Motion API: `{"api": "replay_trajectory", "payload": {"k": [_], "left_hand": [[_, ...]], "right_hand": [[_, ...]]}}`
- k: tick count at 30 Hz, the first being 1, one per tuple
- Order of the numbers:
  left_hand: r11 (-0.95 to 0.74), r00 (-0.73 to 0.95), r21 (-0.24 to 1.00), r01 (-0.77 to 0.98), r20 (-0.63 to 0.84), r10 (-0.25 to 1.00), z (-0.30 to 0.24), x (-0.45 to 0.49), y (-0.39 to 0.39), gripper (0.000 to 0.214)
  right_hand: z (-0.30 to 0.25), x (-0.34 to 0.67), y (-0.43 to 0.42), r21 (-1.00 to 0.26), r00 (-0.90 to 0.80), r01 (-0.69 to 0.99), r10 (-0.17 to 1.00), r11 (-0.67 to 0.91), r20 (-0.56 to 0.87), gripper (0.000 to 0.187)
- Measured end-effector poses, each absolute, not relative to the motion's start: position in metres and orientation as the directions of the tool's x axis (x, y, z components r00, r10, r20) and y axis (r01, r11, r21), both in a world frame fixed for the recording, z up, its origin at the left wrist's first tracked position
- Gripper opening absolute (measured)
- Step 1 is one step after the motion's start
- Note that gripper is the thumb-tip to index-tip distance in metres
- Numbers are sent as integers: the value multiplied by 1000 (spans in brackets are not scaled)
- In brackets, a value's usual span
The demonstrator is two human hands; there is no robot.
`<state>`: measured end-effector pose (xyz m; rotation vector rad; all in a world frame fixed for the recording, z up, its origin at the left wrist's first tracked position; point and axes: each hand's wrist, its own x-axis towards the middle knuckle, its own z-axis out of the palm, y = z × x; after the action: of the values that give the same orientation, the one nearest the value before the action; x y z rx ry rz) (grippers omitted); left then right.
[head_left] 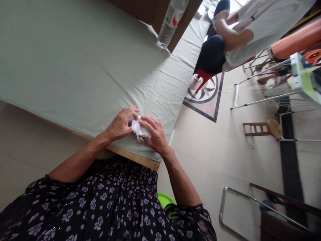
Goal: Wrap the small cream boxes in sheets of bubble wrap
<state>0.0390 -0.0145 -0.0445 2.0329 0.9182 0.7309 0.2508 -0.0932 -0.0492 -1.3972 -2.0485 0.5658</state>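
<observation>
Near the front right corner of the cloth-covered table (82, 77), a small crumpled white piece (137, 129) lies between my two hands. It looks like tissue or thin plastic; I cannot tell which. My left hand (122, 122) curls round its left side, thumb and fingertips against it. From the right, my right hand (155, 134) presses its fingers over the top, and the thumb is at the lower edge. Parts of the white piece are hidden under the fingers.
A clear plastic bottle (169, 28) stands beside a brown box (140, 10) on the table. Beyond the right edge a person in a white shirt (271, 26) sits on a red stool (204, 75). A small wooden stool (274, 129) and metal-framed furniture (223, 201) are on the floor.
</observation>
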Motion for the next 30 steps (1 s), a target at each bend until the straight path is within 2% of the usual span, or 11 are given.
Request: {"api": "replay_trajectory", "payload": {"k": [2,4,7,10,13,16,18,23,27,30], "left_hand": [[-389,539,858,334,164,826,-42,40,-14,16],[-311,502,898,311,123,856,-35,40,-13,24],[-129,526,958,256,-26,850,-24,36,-14,42],[70,606,983,171,-161,779,-19,31,-19,53],[205,618,976,67,-202,760,-20,29,-23,58],[277,618,960,48,-246,746,-20,29,-23,59],[298,629,952,68,-273,728,-18,30,-21,58],[293,622,949,115,-299,723,-13,33,-19,52],[352,629,933,74,-317,709,-16,33,-22,52],[386,621,922,33,-322,714,-20,33,-22,55]], "right_hand": [[-51,246,-88,-685,-204,650,943,330,261,37],[-49,242,-80,-801,-110,543,967,252,229,29],[-41,238,-72,-953,8,301,1000,-15,-13,32],[-36,234,-73,-971,43,164,985,-172,-167,43],[-32,231,-78,-955,81,247,985,-166,-151,45],[-29,232,-82,-931,74,338,990,-138,-120,44],[-27,234,-84,-936,18,328,992,-127,-129,41],[-32,235,-87,-944,-20,301,989,-135,-148,51],[-34,236,-89,-937,-57,308,980,-164,-191,47],[-32,237,-85,-939,-17,311,987,-148,-161,46]]}}
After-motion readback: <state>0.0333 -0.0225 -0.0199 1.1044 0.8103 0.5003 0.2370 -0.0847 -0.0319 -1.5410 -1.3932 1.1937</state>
